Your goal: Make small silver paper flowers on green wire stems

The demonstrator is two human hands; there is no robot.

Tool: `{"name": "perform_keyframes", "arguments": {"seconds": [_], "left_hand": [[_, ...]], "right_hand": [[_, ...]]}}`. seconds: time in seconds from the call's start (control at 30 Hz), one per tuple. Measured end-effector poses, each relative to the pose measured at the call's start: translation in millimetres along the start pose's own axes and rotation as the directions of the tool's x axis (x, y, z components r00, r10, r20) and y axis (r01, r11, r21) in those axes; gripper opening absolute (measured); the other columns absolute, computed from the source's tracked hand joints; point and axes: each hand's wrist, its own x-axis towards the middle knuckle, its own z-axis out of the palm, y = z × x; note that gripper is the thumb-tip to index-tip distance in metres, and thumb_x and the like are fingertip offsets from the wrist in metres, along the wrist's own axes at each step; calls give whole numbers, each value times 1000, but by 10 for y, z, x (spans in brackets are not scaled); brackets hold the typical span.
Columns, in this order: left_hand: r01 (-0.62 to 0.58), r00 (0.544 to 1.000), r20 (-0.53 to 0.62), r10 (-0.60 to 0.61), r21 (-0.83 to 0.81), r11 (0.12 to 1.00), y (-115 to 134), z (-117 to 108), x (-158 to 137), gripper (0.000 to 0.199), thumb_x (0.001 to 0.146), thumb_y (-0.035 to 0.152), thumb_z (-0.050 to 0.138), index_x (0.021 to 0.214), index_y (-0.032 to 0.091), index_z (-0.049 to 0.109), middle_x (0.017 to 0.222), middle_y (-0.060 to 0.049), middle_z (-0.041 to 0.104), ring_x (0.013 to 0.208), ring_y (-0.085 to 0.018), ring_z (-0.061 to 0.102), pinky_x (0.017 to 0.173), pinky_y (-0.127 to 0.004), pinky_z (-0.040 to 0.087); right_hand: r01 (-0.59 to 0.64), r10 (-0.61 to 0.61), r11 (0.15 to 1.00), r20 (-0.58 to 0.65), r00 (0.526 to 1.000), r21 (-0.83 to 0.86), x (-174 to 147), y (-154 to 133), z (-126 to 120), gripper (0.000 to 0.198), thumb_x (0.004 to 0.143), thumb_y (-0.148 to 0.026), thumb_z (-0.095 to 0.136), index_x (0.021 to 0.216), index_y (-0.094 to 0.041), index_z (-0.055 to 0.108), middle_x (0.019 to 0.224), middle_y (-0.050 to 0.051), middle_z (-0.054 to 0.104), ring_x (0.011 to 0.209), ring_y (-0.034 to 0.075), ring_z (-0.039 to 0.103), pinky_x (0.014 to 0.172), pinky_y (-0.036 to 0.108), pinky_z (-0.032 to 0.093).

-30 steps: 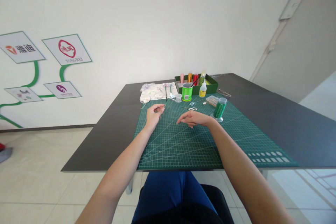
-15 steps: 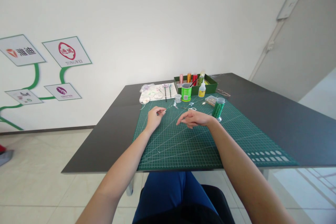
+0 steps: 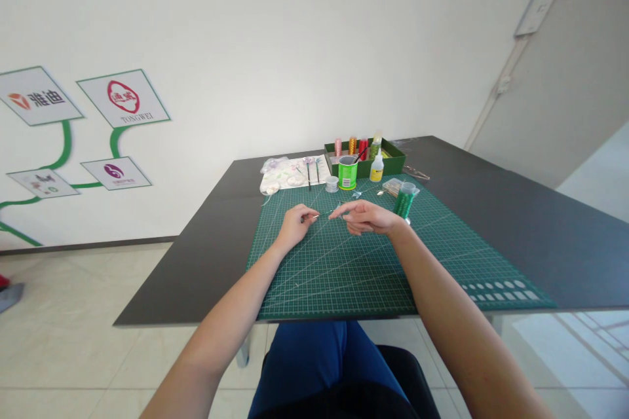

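Above the green cutting mat, my left hand is closed in a pinch on a thin wire stem that points to the right. My right hand faces it across a small gap, index finger stretched toward the stem and the other fingers curled. Thumb and index finger come close together; anything between them is too small to make out. Just behind my right wrist stands a spool of green thread. Small pale-blue petal-like pieces lie beyond my right hand.
At the back are a green box of coloured thread spools, a bright green can, a glue bottle and small clear tubs. A white sheet with flower pieces lies back left. Pliers rest at the right.
My left hand has moved right with the stem, closer to my right hand. My right hand has lifted slightly and now covers the white-handled scissors. The green spool appears shifted slightly left.
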Motion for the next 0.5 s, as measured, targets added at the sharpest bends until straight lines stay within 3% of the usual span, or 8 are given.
{"name": "perform_keyframes", "arguments": {"seconds": [0.23,0.5], "left_hand": [[-47,993,107,44,30,998,106,-3,-25,17,87,10,68,96,19,79,86,-3,68,72,-12,57,73,-26,47],[-99,979,182,91,33,995,147,14,-44,17,89,11,66,95,19,79,89,-4,69,73,-13,60,73,-27,47]], "right_hand": [[44,-42,998,-59,997,49,0,-9,18,33,95,-22,64,125,-9,66,40,-14,40,37,5,27,52,25,38],[8,-1,999,-170,985,43,-13,-60,41,48,94,-26,66,138,-10,60,38,-14,39,36,6,26,51,25,38]]}}
